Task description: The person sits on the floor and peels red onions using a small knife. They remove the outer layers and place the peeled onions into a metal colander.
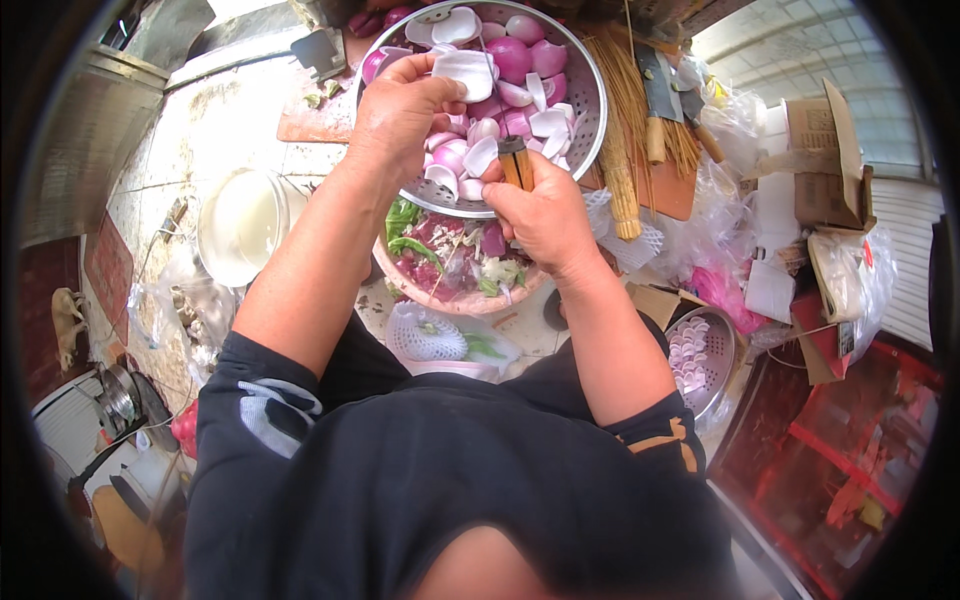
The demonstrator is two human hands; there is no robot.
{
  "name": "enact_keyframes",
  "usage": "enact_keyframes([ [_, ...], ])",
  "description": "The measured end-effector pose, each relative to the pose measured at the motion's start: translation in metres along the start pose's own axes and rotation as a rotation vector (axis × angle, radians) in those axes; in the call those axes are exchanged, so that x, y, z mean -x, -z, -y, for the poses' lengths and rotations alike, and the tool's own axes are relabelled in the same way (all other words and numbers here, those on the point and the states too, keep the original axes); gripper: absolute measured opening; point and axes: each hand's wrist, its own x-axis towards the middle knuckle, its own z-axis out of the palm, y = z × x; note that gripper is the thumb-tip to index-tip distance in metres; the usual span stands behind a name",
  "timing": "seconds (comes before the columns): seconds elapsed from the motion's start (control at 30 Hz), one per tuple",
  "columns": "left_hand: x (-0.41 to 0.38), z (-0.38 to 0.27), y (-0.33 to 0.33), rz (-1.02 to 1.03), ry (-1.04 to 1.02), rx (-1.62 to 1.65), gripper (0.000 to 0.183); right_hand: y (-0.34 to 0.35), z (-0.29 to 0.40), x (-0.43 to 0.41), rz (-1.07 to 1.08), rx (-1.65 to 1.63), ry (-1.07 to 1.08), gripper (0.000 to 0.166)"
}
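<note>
My left hand (409, 105) pinches a piece of red onion (466, 75) with its pale inner side facing up. In my right hand (544, 206) is a wooden-handled knife (516, 163); its thin metal part looks like a blade seen edge-on, pointing away from me beside the onion piece. Both hands are over a perforated metal colander (597, 105) holding halved purple onions (514, 60) and many loose onion layers (555, 124). Partly under the colander, a pinkish basin (450, 301) holds onion skins, green scraps and other peelings.
Left stands a white bucket (244, 225). At the right are a bundle of thin sticks (619, 142), a cleaver (660, 82), plastic bags (709, 202) and a cardboard box (825, 161). A second colander (712, 352) with onion pieces sits by my right leg; a cutting board (319, 127) lies upper left.
</note>
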Motion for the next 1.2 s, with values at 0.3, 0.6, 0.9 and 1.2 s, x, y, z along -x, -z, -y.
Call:
enact_keyframes([
  [0.3,0.006,-0.01,-0.001,0.063,-0.028,0.109,0.022,0.001,-0.003,0.015,0.003,0.128,0.029,0.024],
  [0.6,0.007,-0.007,0.002,0.106,-0.045,0.037,0.018,0.001,-0.006,0.017,0.002,0.146,0.048,0.024],
  [0.9,0.002,-0.005,0.006,0.136,-0.074,0.121,0.017,-0.003,-0.001,0.017,0.015,0.119,0.069,0.015],
  [1.2,0.002,-0.005,0.007,0.149,-0.073,0.131,0.016,-0.005,-0.003,0.017,0.01,0.08,0.055,0.012],
])
